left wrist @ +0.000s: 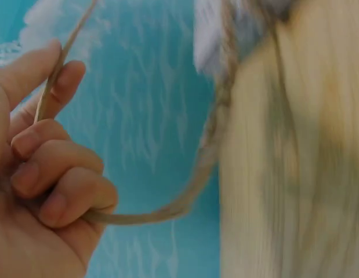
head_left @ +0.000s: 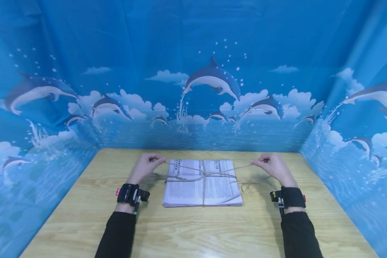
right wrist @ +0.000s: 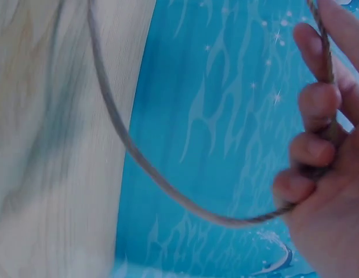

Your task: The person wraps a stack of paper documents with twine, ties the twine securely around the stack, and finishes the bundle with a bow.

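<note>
A flat stack of newspapers lies on the table, with brown twine running lengthwise and crosswise over it. The strands cross near the middle of the top sheet. Left of the stack, my left hand pinches one length of twine between thumb and forefinger. In the left wrist view, its other fingers curl over that twine, which loops out below them. To the right, my right hand pinches the opposite length. The right wrist view shows its fingers wrapped around the twine, a slack loop hanging from the palm. Both lengths slope up from the crossing.
Light wood-grain table extends around the stack. A blue curtain printed with dolphins and clouds stands behind it and along both sides. Frayed twine ends stick out near the stack's right edge. Black bands with small cameras sit on both wrists.
</note>
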The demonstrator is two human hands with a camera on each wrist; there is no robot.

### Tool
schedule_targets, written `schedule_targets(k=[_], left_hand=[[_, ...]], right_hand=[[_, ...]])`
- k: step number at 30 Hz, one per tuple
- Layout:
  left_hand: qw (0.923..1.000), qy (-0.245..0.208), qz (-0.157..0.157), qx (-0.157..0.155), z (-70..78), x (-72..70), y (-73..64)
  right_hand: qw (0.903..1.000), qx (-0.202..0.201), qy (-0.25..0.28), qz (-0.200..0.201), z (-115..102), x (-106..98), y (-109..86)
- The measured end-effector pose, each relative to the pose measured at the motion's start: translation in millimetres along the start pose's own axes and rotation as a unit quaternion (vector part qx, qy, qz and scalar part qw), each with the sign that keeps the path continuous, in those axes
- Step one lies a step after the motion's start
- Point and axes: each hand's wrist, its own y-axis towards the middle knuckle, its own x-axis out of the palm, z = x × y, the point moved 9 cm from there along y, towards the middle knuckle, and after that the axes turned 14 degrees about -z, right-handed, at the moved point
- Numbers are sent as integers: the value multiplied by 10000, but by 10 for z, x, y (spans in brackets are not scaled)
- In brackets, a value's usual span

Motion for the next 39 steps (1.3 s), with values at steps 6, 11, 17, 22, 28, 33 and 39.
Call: schedule_targets(k=[6, 11, 17, 22, 28, 33, 39], left_hand=[[9952, 870, 296, -335, -156, -145, -77], [9877, 1412, -264, -612, -308, 1, -40], [9825, 1589, -541, -811, -435, 59, -42], [9816, 1568, -336, -1039, -547, -187, -157], [9751, 1676, 1057, -995, -486, -538, -288], [9605, 2288, 1058, -1183, -455, -461, -248], [9586, 2252, -477, -1678, -583, -87, -151]], right_hand=[[9962, -286, -579, 585, 18, -128, -49], [9956, 152, -826, -404, 131, 118, 21], [9900, 166, -656, -1235, 129, 377, 82], [9947, 72, -383, -952, 144, 329, 91], [9913, -346, -793, 988, 38, -40, 20], [9778, -648, -1262, 1545, -85, -97, -15], [9834, -521, -1364, 1073, -62, 7, 36]])
